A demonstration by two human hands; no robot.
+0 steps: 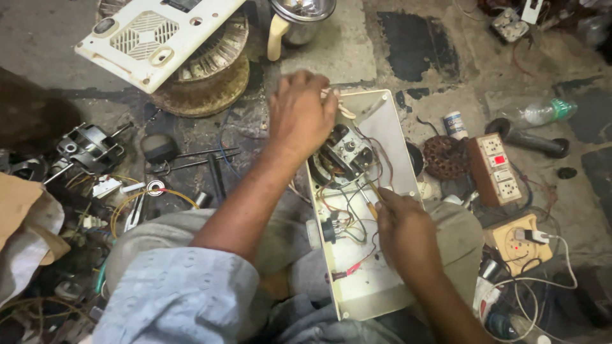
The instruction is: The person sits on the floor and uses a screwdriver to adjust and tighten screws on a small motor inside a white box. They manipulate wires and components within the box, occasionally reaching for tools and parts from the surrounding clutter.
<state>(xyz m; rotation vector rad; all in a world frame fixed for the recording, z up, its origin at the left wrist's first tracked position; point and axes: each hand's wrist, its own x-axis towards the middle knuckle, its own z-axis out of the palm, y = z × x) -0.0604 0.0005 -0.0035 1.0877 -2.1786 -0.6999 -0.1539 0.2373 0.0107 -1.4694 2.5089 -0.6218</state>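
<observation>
A cream plastic casing [389, 127], long and shallow like a tray, lies open across the lap of a person seated on the floor, its far end reaching toward a steel kettle [299, 19]. Inside sit a small motor [344, 156] at the upper end and a tangle of thin wires [347, 213] running down to a black switch part [329, 230]. The left hand [299, 114] rests over the casing's top corner, fingers curled on the rim and partly covering the motor; its grip looks closed on that edge, though the fingertips are hidden. The right hand [405, 232] pinches a screwdriver [371, 199] with a yellow handle, grip clamped on it, the tip among the wires below the motor.

The casing looks light and stiff but brittle with age, best held by its side walls or corner. The motor is likely the heavy end, so the shell would tip that way. The wires appear soft and easily torn from their joints, no place to pull.

Around it the concrete floor [357, 57] carries a white grille panel [150, 38] on a round coil [210, 83], another motor [89, 150], pliers [185, 162], two socket boards [500, 169] and a plastic bottle [542, 113]
</observation>
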